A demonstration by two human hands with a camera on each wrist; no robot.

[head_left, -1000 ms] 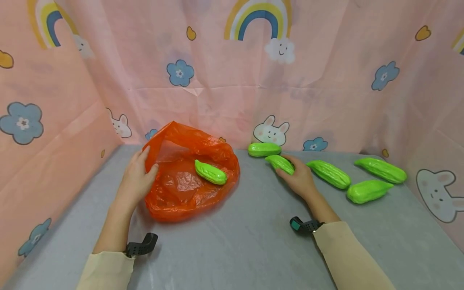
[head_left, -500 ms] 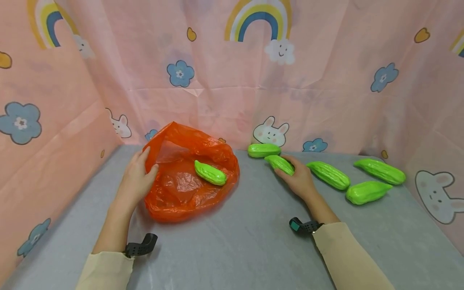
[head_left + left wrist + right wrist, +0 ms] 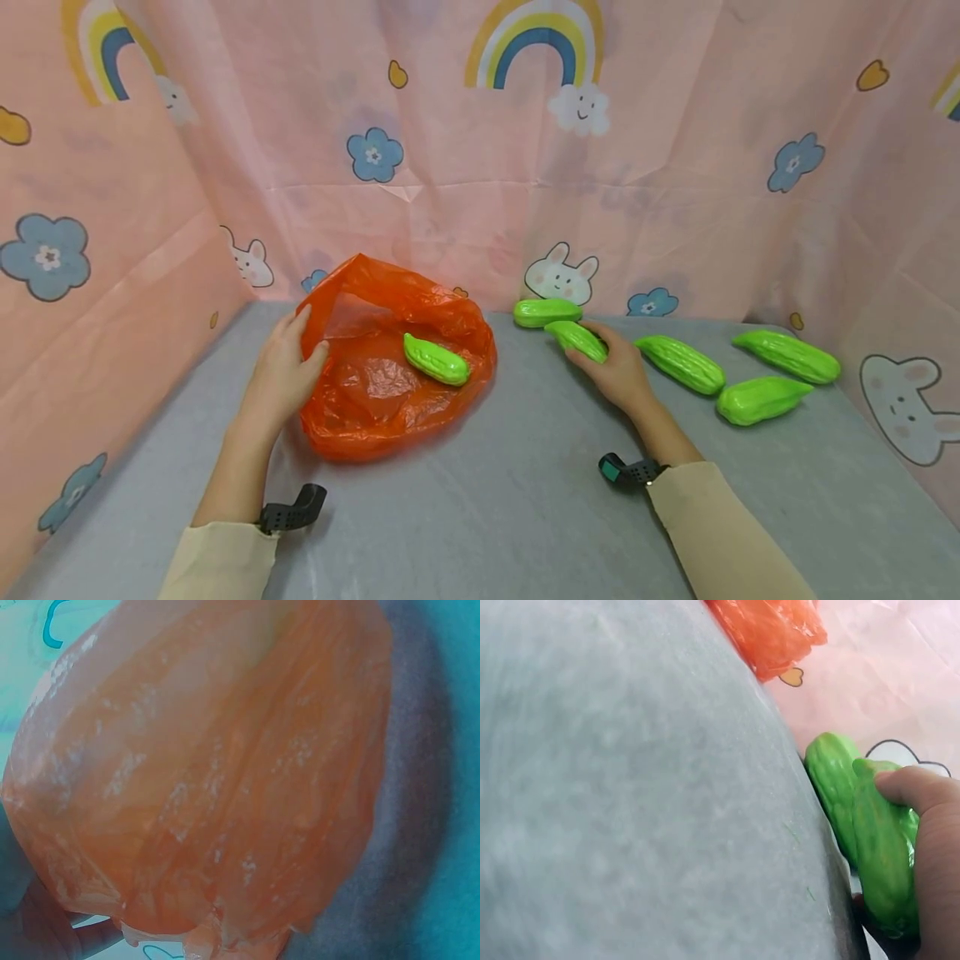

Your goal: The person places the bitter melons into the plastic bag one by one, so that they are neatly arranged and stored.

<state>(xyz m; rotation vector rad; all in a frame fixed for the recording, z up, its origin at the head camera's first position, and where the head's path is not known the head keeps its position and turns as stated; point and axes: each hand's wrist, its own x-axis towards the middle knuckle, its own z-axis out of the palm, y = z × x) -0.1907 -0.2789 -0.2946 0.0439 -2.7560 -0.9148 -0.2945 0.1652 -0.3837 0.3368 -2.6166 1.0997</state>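
My left hand (image 3: 281, 367) grips the left rim of an orange-red plastic bag (image 3: 360, 425), fingers at its outer side and thumb towards the opening. The bag lies with its mouth spread wide, and one green bitter melon (image 3: 437, 360) rests inside it. In the left wrist view the bag (image 3: 225, 787) covers most of the hand. Right of the bag, my right hand (image 3: 618, 371) holds a second bitter melon (image 3: 576, 340) between thumb and fingers, low at the table. The right wrist view shows the thumb lying over this bitter melon (image 3: 885, 855).
Just behind the held one lies another bitter melon (image 3: 547, 312), against the pink patterned cloth (image 3: 450, 217). Several more lie to the right: one close by the hand (image 3: 682, 364), one nearer the front (image 3: 761, 400), one at the far right (image 3: 787, 354). Grey cloth (image 3: 480, 517) covers the table.
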